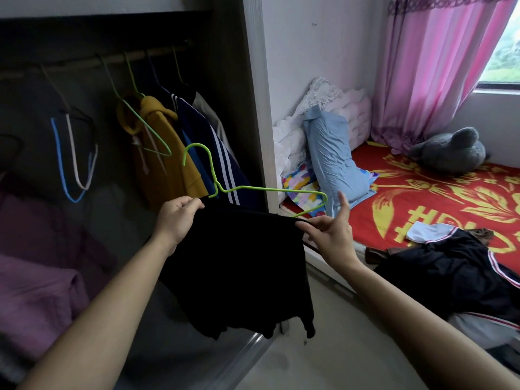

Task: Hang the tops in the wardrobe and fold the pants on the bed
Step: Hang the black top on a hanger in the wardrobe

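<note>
Left hand and right hand each pinch a shoulder of the black top, green hanger half inserted, held before the wardrobe opening; bedspread lettering illegible.

A plain white wall is seen R of the wardrobe, whose side panel is pale grey. Daylight is let in thru 1 window at far R, partly covered by a pink curtain. A bed w/ red-and-gold cover is set below, against a white tufted headboard. The floor is pale and smooth.
</note>
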